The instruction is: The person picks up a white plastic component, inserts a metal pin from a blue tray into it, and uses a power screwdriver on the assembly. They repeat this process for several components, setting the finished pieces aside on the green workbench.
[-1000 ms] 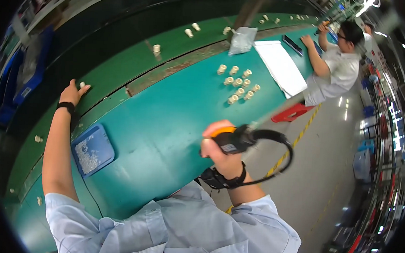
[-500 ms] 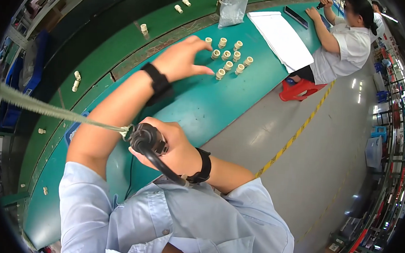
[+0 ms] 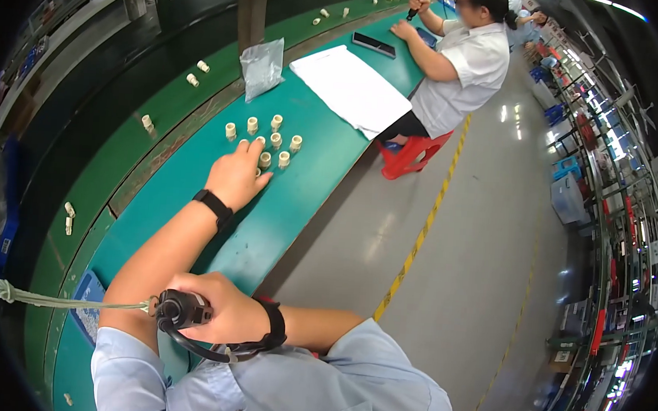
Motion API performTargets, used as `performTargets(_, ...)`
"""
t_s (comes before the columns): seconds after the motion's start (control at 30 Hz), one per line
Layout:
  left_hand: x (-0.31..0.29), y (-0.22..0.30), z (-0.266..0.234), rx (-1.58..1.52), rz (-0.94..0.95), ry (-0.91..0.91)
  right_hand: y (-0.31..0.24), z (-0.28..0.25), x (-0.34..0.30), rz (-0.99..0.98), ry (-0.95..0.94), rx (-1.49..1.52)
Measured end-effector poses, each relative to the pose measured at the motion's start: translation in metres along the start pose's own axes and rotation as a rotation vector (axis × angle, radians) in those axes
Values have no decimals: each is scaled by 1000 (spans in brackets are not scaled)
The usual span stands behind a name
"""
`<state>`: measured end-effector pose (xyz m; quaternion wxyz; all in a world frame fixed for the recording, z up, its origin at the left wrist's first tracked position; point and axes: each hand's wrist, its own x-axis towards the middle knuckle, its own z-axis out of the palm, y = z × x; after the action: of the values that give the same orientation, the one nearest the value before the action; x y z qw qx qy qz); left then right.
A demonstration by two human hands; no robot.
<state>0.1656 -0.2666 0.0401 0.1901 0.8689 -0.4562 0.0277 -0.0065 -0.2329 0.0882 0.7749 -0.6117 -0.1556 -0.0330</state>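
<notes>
My left hand (image 3: 234, 173) reaches over the green bench among a cluster of small cream-coloured cylindrical fittings (image 3: 276, 140). Its fingers and thumb are apart. Fingertips touch or nearly touch the fittings at the cluster's near-left side, and the hand partly hides some of them. Closer to my body, my right hand (image 3: 224, 311) is wrapped round a black corded power screwdriver (image 3: 179, 309). From its top, a pale cord (image 3: 74, 303) runs off to the left, and a black cable bends down. The tool's lower end is hidden beneath my hand.
A green conveyor strip (image 3: 170, 113) carrying scattered fittings runs along the bench's far-left side. Beyond the cluster lie a clear plastic bag (image 3: 262, 67), white papers (image 3: 351, 90) and a phone (image 3: 374, 45). A co-worker (image 3: 462, 67) sits on a red stool (image 3: 407, 156). A blue tray (image 3: 89, 304) stands beside my left forearm.
My view has swung right, so the bench appears further left. My left hand has moved from beside the cluster in over the fittings. My right hand keeps its grip on the power screwdriver.
</notes>
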Motion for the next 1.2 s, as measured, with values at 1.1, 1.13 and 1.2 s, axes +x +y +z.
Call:
performTargets(1.1, -8, -9, 0, -114, -95, -73, -18, 14, -21, -82, 82, -100)
performTargets(1.13, -10, -13, 4, -112, -80, -37, -17, 12, -21, -63, 63, -90)
performTargets(1.2, -18, -19, 2, -136, -9, 14, -16, 11, -20, -85, 48, -73)
